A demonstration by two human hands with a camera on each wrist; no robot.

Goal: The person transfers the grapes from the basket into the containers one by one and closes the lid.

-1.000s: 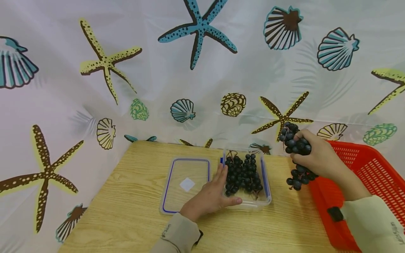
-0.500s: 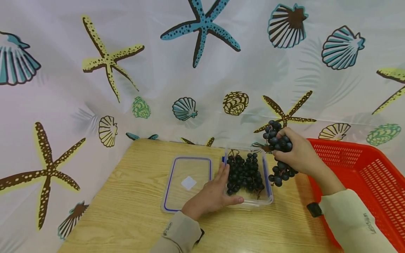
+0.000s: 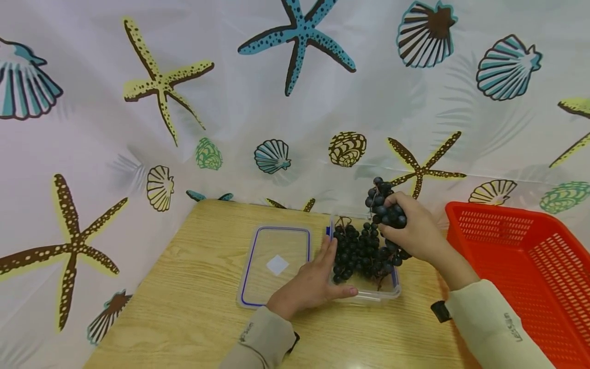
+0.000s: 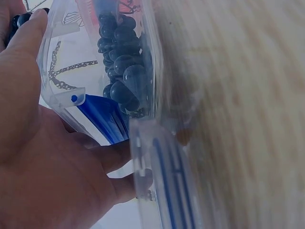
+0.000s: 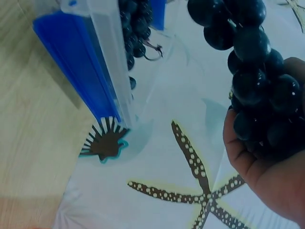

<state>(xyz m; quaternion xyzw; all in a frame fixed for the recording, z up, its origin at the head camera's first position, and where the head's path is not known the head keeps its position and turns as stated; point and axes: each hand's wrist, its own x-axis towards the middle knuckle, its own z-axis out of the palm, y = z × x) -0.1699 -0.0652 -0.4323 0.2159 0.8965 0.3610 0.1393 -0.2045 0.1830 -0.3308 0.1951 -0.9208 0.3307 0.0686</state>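
A clear plastic container (image 3: 365,294) with blue side clips stands on the wooden table (image 3: 193,318) and holds dark grapes (image 3: 357,253). My left hand (image 3: 313,284) grips its near left corner, thumb along the front wall; in the left wrist view the container wall (image 4: 90,57) lies against my fingers. My right hand (image 3: 412,236) holds a bunch of dark grapes (image 3: 384,205) just above the container's right side, its lower berries hanging into it. The right wrist view shows that bunch (image 5: 252,71) close up in my fingers, with the container (image 5: 109,62) to the left.
The container's clear lid (image 3: 276,264) with a blue seal lies flat on the table to the left of the container. A red plastic basket (image 3: 530,266) stands at the right. A curtain (image 3: 276,77) printed with starfish and shells hangs behind the table.
My right hand has carried the grape bunch leftward from beside the red basket to over the container. My left hand has stayed on the container.
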